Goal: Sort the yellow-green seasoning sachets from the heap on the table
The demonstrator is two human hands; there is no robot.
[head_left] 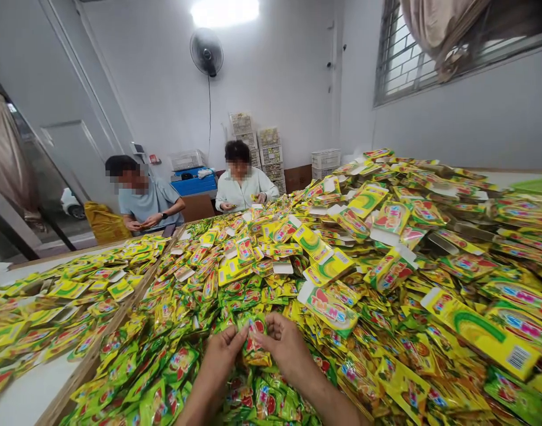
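My left hand (225, 350) and my right hand (287, 346) meet low in the middle of the view, fingers pinched from both sides on a small printed packet (257, 357). It is yellow and green with red on it; whether it is a box or a sachet I cannot tell, since fingers cover part of it. Below and around the hands lie loose green sachets (180, 362) with red fruit pictures. Yellow sachets (402, 384) spread to the right. Flat yellow cartons, one of them (332, 307) with its white end flap open, lie just beyond my right hand.
A large heap of cartons (390, 216) rises at the right. A wooden strip (120, 310) divides the table, with filled-looking cartons (67, 290) on its left. Two people (151, 198) (244, 186) sit across, handling small items. White crates (271, 155) stand behind.
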